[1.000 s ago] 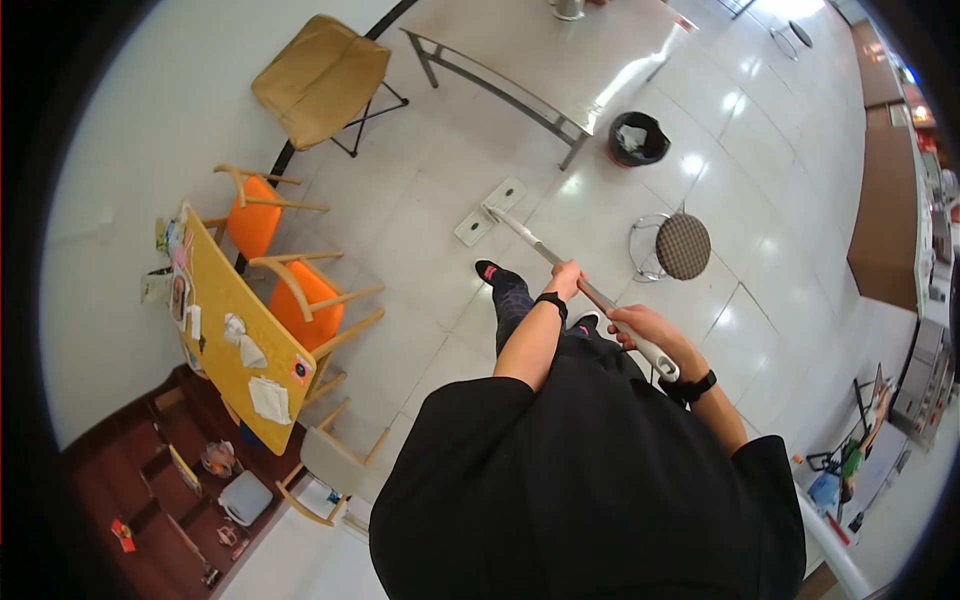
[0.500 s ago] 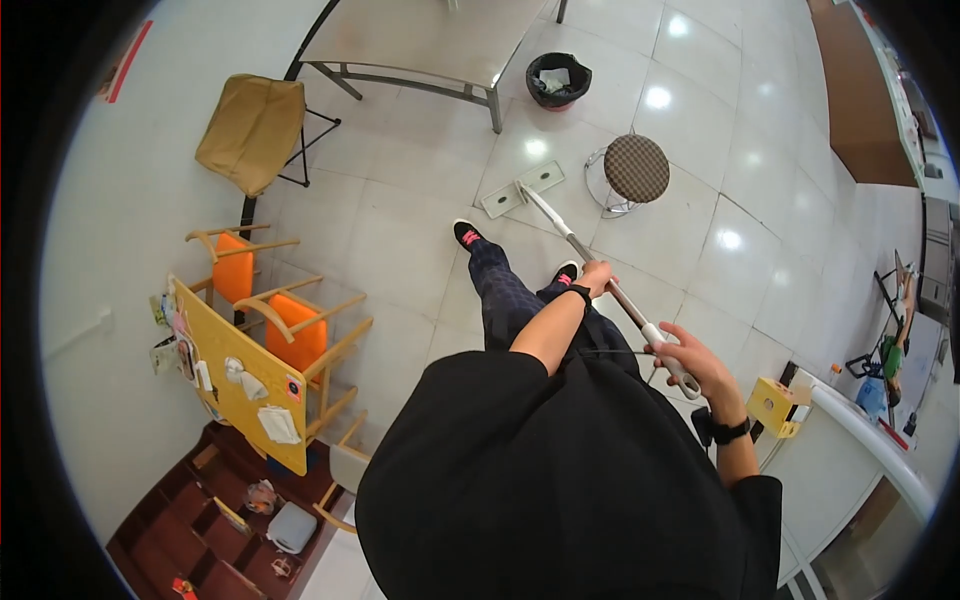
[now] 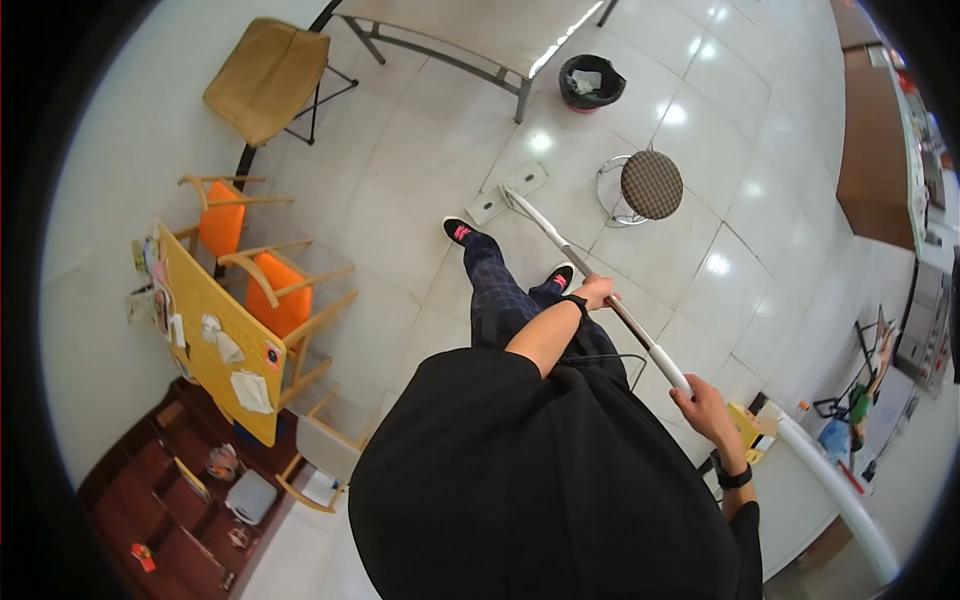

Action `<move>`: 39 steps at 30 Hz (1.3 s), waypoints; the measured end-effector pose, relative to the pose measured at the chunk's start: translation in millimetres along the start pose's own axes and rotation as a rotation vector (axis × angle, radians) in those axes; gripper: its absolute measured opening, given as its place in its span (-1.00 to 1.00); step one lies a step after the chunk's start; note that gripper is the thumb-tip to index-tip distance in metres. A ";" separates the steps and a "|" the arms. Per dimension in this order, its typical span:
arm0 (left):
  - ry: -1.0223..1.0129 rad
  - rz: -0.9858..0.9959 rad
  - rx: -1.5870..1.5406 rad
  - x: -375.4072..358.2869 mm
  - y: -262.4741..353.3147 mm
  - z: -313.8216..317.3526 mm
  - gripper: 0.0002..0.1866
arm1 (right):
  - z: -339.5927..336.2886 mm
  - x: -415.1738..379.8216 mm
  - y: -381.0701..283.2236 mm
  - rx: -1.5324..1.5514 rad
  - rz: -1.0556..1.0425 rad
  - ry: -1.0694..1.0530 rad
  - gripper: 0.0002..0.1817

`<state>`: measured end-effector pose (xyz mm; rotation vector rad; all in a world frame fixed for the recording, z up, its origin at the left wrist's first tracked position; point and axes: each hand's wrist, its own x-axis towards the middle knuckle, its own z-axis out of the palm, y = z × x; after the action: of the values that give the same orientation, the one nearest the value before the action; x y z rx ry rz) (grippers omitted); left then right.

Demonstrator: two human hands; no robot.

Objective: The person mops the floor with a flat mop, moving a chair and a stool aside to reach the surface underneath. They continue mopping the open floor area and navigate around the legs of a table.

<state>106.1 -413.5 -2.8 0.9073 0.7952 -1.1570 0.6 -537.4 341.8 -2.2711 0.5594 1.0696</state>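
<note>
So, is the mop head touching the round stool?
Apart. The head view shows it plainly: a strip of bare floor lies between the mop head and the round stool.

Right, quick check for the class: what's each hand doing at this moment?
Left hand: closed, holding the mop pole partway along.
Right hand: closed, holding the pole's white grip near its upper end.

- A common room, exact use unclear, is showing floor tiles [image 3: 690, 270].
- Orange chairs [image 3: 278, 297] are lining a yellow table [image 3: 200, 285] at left.
- A stool [image 3: 652, 185] is standing upper right.
</note>
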 end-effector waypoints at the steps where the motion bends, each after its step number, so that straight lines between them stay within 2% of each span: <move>1: -0.005 -0.005 -0.042 3.7 6.7 -12.9 -0.85 | 3.5 8.3 -7.8 -0.001 -0.041 0.025 -0.64; 7: 0.101 0.078 -0.267 16.9 68.4 -95.5 -0.85 | 19.9 71.8 -79.2 -0.028 -0.178 0.007 -0.65; 10: 0.116 0.087 -0.359 -19.2 128.6 -135.6 -0.88 | 23.1 106.1 -125.6 -0.070 -0.266 -0.018 -0.65; 12: -0.043 0.119 -0.287 -32.1 160.2 -160.2 -0.87 | 16.7 121.0 -163.5 -0.124 -0.318 -0.042 -0.65; 16: -0.037 0.180 -0.356 -19.1 184.5 -161.1 -0.84 | -14.3 127.3 -219.7 -0.188 -0.329 -0.067 -0.63; 21: 0.123 0.088 -0.392 -17.2 191.8 -172.1 -0.70 | 6.0 141.0 -221.0 -0.277 -0.357 -0.049 -0.60; 22: 0.170 0.124 -0.414 -14.4 194.5 -188.9 -0.69 | 18.3 152.0 -226.8 -0.263 -0.363 -0.061 -0.60; 23: 0.100 0.140 -0.411 -16.4 201.8 -215.2 -0.69 | 29.1 160.2 -238.2 -0.252 -0.369 -0.074 -0.59; 24: 0.304 0.184 -0.399 -1.0 206.1 -236.7 -0.72 | 36.3 170.2 -260.4 -0.265 -0.384 -0.109 -0.60; 25: 0.292 0.255 -0.372 -15.1 220.2 -264.1 -0.79 | 45.1 183.2 -286.3 -0.275 -0.397 -0.147 -0.61; 26: 0.197 0.330 -0.345 13.0 219.1 -307.9 -0.83 | 54.2 195.5 -307.3 -0.289 -0.453 -0.125 -0.63; 27: 0.186 0.339 -0.445 1.7 236.3 -328.7 -0.88 | 59.9 207.4 -324.9 -0.296 -0.459 -0.135 -0.63; 29: 0.114 0.307 -0.533 -33.9 278.9 -359.9 -0.92 | 66.5 229.1 -357.0 -0.321 -0.636 -0.141 -0.66; 33: 0.259 0.445 -0.550 -59.8 309.0 -372.0 -0.84 | 63.2 243.7 -402.4 -0.313 -0.614 -0.191 -0.65; 39: 0.348 0.510 -0.516 -76.2 268.1 -382.1 -0.71 | 102.3 218.9 -389.9 -0.197 -0.353 -0.360 -0.61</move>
<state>327.1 1.9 -50.6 0.8125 1.0078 -0.3221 298.9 -205.6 235.2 -2.1542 -0.0940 1.3481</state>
